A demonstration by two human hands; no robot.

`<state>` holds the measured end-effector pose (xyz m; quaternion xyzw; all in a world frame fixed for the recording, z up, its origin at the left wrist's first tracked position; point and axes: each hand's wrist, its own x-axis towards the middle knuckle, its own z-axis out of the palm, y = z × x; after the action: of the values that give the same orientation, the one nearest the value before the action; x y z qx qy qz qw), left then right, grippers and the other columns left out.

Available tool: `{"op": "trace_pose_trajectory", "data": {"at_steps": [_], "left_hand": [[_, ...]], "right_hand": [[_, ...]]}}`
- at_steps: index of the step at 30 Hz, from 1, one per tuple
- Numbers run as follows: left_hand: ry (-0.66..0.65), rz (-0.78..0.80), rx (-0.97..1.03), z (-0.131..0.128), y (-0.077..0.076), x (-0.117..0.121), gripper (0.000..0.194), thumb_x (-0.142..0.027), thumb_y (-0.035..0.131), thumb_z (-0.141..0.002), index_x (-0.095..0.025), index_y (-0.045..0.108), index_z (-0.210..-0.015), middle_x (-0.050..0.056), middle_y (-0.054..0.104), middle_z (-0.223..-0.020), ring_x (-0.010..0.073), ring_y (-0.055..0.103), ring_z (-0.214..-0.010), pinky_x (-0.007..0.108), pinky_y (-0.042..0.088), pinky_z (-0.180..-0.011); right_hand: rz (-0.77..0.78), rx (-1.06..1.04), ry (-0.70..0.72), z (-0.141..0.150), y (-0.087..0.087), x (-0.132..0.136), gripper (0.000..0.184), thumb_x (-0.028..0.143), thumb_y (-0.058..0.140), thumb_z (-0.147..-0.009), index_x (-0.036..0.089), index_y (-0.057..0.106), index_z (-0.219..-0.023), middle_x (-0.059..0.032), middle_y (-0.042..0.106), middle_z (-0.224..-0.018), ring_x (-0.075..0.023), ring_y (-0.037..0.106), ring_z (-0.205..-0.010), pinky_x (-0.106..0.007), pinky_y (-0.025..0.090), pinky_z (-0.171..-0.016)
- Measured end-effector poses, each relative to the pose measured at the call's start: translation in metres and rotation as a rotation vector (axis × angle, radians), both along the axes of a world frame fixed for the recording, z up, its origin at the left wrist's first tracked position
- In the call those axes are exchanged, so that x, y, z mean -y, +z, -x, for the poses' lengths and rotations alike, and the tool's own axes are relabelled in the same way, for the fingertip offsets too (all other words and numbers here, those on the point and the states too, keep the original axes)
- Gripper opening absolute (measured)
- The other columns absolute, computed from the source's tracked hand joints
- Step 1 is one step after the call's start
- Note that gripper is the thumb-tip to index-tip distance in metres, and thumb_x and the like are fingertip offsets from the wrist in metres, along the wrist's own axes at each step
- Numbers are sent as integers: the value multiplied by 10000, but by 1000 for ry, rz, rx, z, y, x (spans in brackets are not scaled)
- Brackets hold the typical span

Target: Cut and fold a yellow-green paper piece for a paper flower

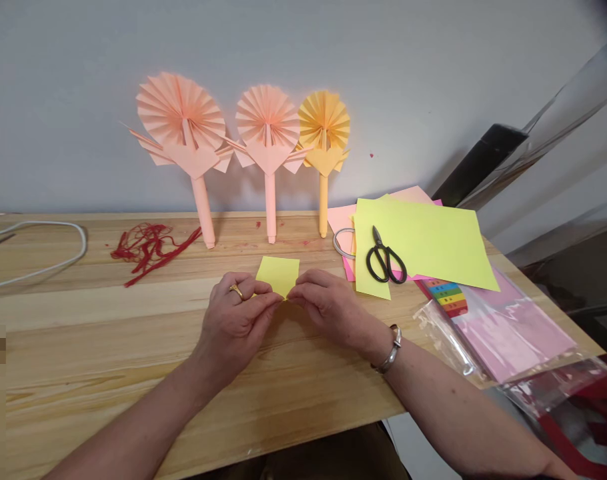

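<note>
A small piece of yellow paper [278,273] is held above the front middle of the table. My left hand [238,313] pinches its near edge between thumb and fingers, and a gold ring is on one finger. From the other side my right hand [326,303], with a silver bangle at the wrist, pinches the same near edge. The two sets of fingertips almost meet there and hide that edge, so any fold under them cannot be made out.
Three folded-paper fans on rolled handles, two pink [201,193] [270,200] and one orange [323,200], lean against the wall. Red threads [151,247] lie left. Black-handled scissors [378,260] rest on yellow sheets [428,233]. A plastic paper pack [518,333] lies right; a white cable [81,257] curves left.
</note>
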<state>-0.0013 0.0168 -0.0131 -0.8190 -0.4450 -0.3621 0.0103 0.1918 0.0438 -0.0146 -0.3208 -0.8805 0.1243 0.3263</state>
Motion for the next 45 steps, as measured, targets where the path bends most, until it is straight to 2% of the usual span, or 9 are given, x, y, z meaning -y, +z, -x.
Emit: {"op": "trace_pose_trajectory", "data": {"at_steps": [5,8,11,15,25,32,45], "left_hand": [[1,19,2,0,0,0,144,-153,575,-796,-236,684,-836,30,677,-801,226,509,-824,403,466,-719],[12,22,8,0,0,0,143,-168,564,-804,-236,687,-828,32,677,-797,225,513,-815,403,465,-717],[10,16,10,1,0,-1,137,-163,573,-797,-224,687,-840,39,678,-803,223,509,-818,395,463,-717],[14,31,6,0,0,0,145,-168,568,-801,-239,687,-843,29,678,-798,221,513,-818,394,457,-720],[-1,7,-13,-2,0,1,125,-137,577,-802,-178,690,-833,51,671,-775,221,504,-819,397,453,-714],[25,28,-30,0,-2,-1,122,-166,578,-811,-187,688,-860,53,685,-794,224,506,-820,389,446,-713],[83,42,17,7,-3,-7,116,-229,581,-803,-217,689,-844,44,693,-809,221,537,-810,381,452,-746]], "right_hand": [[23,-4,11,0,2,0,178,108,470,-876,170,635,-863,-62,611,-865,-149,557,-786,-262,465,-700],[56,-2,10,0,4,1,136,200,506,-881,152,625,-924,-80,608,-912,-168,563,-838,-289,474,-742],[63,-24,4,-1,4,1,177,247,532,-870,144,605,-995,-95,605,-953,-189,562,-892,-314,476,-771],[37,-42,15,-1,3,1,146,219,516,-879,159,609,-975,-90,610,-943,-184,561,-882,-315,473,-763],[-36,-10,28,2,1,-1,163,154,479,-895,155,633,-840,-69,618,-825,-154,549,-762,-268,451,-689],[-4,25,-13,-1,-1,-5,147,91,487,-865,154,619,-852,-62,610,-834,-154,540,-774,-262,439,-692],[28,-2,-98,-5,5,-11,172,137,480,-887,148,620,-786,-62,627,-800,-152,560,-749,-258,437,-670]]}}
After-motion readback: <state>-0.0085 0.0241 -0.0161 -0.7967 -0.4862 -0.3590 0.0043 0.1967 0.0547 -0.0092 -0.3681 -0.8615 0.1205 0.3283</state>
